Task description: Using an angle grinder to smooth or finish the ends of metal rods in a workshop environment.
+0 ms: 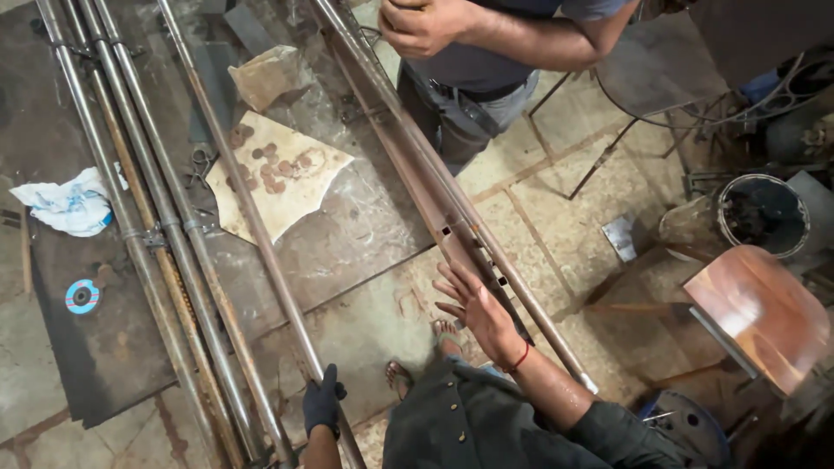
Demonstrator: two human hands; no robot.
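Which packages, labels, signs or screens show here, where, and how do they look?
No signs or screens.
Crumpled wrapper: far left on the workbench, white and blue, soft bag shape.
Disc label: on a small round disc lower left, blue ring with a pink centre.
Torn cardboard piece: mid-bench under a rusty pipe, tan, irregular, with brown round pieces on it.
Paper bag: upper bench, brown, crumpled.

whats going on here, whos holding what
A person in a metal workshop grips a long rusty steel pipe with a black-gloved left hand. The bare right hand, fingers spread open, rests against a rusty square steel bar with slots. More pipes lie bundled on the dark metal worktable. A second person stands opposite, hands clasped.
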